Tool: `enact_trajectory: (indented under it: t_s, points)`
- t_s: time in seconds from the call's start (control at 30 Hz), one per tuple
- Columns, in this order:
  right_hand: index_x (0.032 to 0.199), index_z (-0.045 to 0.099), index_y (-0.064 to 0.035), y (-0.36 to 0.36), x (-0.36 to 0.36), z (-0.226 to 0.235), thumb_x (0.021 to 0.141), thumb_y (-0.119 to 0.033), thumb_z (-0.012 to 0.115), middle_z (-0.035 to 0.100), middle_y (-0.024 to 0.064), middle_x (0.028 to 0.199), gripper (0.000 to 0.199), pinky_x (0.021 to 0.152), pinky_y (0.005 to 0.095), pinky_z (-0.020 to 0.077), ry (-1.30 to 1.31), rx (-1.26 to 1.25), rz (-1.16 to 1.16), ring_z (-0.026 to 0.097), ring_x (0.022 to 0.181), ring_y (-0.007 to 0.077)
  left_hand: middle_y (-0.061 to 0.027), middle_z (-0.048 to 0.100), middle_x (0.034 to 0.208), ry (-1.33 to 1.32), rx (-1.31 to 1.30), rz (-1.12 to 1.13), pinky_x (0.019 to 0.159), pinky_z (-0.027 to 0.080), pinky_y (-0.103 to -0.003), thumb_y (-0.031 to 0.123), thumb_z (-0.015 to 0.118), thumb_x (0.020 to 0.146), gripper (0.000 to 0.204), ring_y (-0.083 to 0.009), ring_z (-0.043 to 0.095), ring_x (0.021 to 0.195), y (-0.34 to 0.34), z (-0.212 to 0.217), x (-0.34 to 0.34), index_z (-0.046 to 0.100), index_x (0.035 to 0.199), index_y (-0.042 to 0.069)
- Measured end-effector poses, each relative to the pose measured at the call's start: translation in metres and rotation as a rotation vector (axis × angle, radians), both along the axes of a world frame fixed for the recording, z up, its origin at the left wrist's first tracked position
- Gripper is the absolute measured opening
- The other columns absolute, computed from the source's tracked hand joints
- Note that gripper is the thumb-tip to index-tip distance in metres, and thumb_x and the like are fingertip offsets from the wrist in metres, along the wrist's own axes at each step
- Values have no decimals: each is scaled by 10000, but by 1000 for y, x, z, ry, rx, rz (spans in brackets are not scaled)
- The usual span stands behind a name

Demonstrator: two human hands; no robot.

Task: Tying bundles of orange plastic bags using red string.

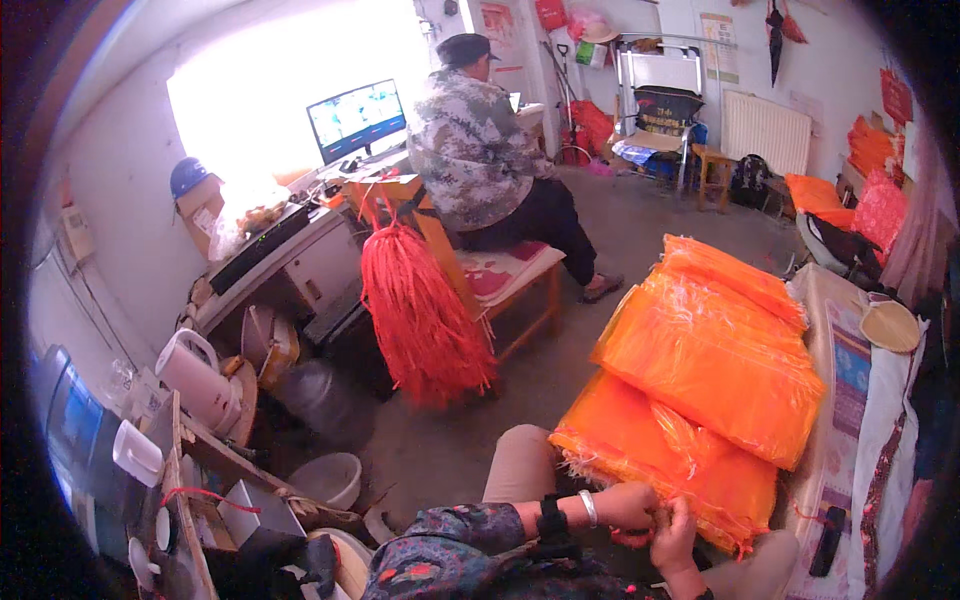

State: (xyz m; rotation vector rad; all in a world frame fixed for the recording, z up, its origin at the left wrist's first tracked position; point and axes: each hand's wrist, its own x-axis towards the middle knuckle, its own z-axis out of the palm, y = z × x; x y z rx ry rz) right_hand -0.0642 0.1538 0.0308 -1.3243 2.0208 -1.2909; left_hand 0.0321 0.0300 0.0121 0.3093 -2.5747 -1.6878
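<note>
1. My left hand (625, 505) has its grip pinched shut on the near edge of the orange mesh bags (700, 390).
2. My right hand (675, 535) is closed on the same edge, touching the left.
3. The bags lie stacked across my lap and the bed (850, 400).
4. A red string bundle (420, 310) hangs off a chair beside a seated person (480, 150).
</note>
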Motion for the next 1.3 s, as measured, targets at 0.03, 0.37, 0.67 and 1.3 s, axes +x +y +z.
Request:
enact_trajectory:
  t_s: [0.03, 0.37, 0.67, 1.3]
  points:
    - [707, 434, -30, -3, -3, -10, 850, -172, 509, 483, 24, 587, 215, 514, 258, 381, -5, -73, -32, 460, 553, 116, -112, 535, 498, 86, -214, 102, 413, 432, -346, 69, 492, 695, 102, -251, 548, 451, 7, 20, 1, 546, 631, 12]
    - [704, 432, -111, -3, -8, 28, 828, -264, 557, 400, -42, 505, 233, 333, 184, 246, -1056, -83, 104, 342, 372, 38, -104, 530, 735, 516, -626, 409, 567, 459, -369, 108, 580, 643, 320, -298, 552, 672, 33, 32, 5, 505, 940, 14]
    - [799, 503, -58, 13, -3, 54, 749, -207, 560, 345, -57, 632, 167, 504, 191, 278, -192, -35, 381, 336, 571, 51, -96, 511, 725, 556, -700, 305, 545, 442, -369, 151, 641, 567, 327, -289, 532, 660, 27, 58, 18, 517, 846, 33]
    - [735, 517, -63, 8, -16, 18, 828, -149, 548, 469, -18, 553, 130, 364, 183, 284, -1255, 81, 176, 399, 421, 64, -54, 555, 699, 85, 1092, 150, 530, 449, -222, 82, 601, 777, 123, -124, 556, 601, 11, 30, 16, 482, 770, 51]
